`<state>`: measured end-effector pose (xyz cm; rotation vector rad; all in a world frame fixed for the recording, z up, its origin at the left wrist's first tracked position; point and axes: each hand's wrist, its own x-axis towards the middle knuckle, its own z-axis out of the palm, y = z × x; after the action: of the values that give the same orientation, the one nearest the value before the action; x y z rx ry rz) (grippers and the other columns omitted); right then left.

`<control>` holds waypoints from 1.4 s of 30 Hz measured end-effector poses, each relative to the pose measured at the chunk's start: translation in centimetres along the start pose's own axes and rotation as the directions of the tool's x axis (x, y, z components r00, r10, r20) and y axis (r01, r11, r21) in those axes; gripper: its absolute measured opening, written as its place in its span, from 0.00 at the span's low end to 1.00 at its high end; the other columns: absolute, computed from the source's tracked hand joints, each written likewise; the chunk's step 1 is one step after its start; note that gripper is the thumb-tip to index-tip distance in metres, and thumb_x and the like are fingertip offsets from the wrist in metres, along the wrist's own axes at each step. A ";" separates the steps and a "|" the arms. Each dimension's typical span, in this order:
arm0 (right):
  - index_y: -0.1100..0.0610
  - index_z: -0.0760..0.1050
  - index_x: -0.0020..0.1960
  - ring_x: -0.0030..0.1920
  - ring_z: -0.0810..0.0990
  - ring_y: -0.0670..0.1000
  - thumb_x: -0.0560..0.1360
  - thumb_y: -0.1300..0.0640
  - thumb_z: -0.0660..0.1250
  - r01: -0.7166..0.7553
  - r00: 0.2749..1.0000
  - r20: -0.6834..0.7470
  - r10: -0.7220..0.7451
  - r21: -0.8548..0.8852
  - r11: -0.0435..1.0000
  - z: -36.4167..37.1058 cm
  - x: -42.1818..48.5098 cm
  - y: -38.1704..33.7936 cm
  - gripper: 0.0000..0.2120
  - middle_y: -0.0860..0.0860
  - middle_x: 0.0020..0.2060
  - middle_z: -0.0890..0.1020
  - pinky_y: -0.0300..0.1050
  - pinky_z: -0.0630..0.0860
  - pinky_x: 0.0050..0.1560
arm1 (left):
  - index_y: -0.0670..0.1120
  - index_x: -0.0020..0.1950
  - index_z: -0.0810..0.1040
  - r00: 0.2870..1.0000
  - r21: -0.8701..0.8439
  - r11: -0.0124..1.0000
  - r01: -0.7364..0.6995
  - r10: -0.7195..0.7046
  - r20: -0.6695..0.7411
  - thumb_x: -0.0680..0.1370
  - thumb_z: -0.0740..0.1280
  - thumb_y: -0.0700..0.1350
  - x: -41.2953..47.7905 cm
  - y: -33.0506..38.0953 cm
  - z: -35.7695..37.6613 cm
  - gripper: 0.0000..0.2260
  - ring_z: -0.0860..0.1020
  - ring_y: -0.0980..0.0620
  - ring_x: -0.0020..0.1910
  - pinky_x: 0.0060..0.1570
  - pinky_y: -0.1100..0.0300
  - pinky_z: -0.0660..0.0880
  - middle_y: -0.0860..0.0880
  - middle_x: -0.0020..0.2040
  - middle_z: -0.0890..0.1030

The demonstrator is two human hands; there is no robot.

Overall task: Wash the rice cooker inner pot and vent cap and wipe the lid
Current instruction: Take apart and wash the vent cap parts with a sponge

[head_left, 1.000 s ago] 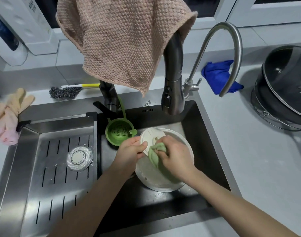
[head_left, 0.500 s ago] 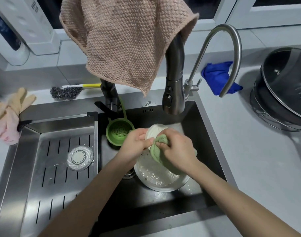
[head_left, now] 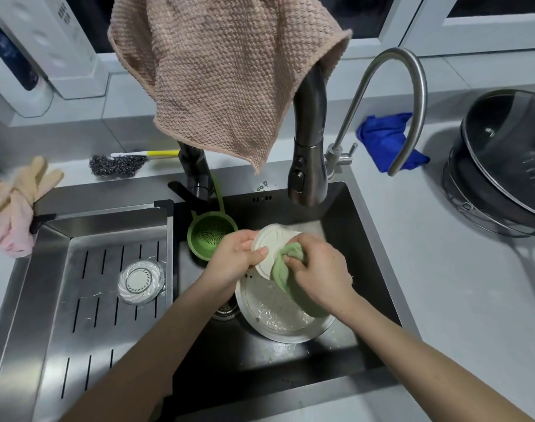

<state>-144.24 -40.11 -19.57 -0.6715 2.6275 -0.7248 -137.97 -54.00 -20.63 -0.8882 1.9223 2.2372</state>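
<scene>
Pinching the cap (head_left: pixel 267 243) by its left rim with the left hand (head_left: pixel 234 260), thumb laid across the white face and the other fingers tucked behind. Clutching a green cloth (head_left: pixel 286 263) in the right hand (head_left: pixel 319 271), fingers curled tight round it, and pressing it to the cap's lower right edge. So: cap held between the two hands, left of the right hand and touching the cloth, tilted with its face up and toward the camera; round, hence no long axis to follow, only a rim to work round. Held just above the lid plate (head_left: pixel 278 313), which lies wet in the sink (head_left: pixel 369 245) beside the strainer (head_left: pixel 210 239). Well apart on the right counter, the pot (head_left: pixel 503 153), apparently already dealt with. Compared with half a second ago: more of the cap's face showing, thumb and cloth drawn apart where they nearly met; both hands at much the same spot.
</scene>
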 end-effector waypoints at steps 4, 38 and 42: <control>0.55 0.75 0.55 0.54 0.76 0.53 0.76 0.56 0.65 -0.027 0.997 -0.078 0.024 -0.033 0.999 -0.3 0.9 -0.1 0.09 0.50 0.51 0.79 0.44 0.65 0.47 | 0.34 0.54 0.76 1.000 0.013 1.000 0.002 -0.002 -0.010 0.76 0.62 0.30 -0.2 -0.2 0.3 0.08 0.79 0.61 0.29 0.27 0.70 0.72 0.46 0.37 0.81; 0.64 0.76 0.52 0.25 0.76 0.52 0.73 0.68 0.68 -0.299 0.954 0.186 0.234 0.620 0.726 -0.2 0.5 2.4 0.08 0.57 0.33 0.79 0.43 0.76 0.26 | 0.53 0.51 0.82 0.717 0.638 0.473 -0.607 0.673 0.183 0.69 0.69 0.43 -1.8 -3.0 -2.2 0.12 0.74 0.56 0.62 0.64 0.55 0.70 0.56 0.59 0.80; 0.58 0.79 0.49 0.28 0.76 0.53 0.73 0.66 0.69 -0.159 0.987 0.123 0.106 0.602 0.782 -0.7 0.3 2.0 0.07 0.65 0.37 0.80 0.43 0.74 0.27 | 0.57 0.54 0.77 0.987 0.090 0.986 -0.138 0.145 -0.072 0.71 0.72 0.48 -2.4 -1.0 -2.5 0.13 0.77 0.54 0.57 0.61 0.54 0.74 0.53 0.55 0.80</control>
<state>-145.49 -38.50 -20.18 -0.3057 2.1297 -1.3778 -134.59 -55.38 -20.58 -0.8659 2.1625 2.2056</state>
